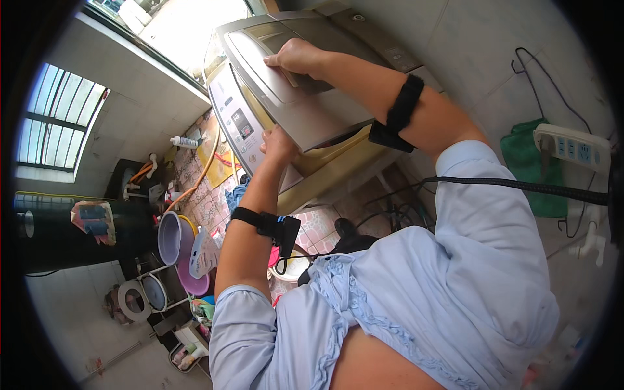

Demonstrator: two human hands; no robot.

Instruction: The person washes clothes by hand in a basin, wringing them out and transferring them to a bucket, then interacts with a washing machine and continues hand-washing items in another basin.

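Observation:
A top-loading washing machine with a grey body and a yellowish tub rim stands before me. Its grey lid is tilted up, leaving a gap above the rim. My left hand has its fingers curled at the lid's front edge, beside the control panel. Higher up, my right hand grips the lid next to its dark window, its thumb on the light front part and its other fingers largely hidden. The tub's inside is mostly out of sight under the lid.
Purple basins and a white plastic basket stand at left, near an orange hose on the tiled floor. A power strip and a green cloth hang at right. A black cable crosses by my right sleeve.

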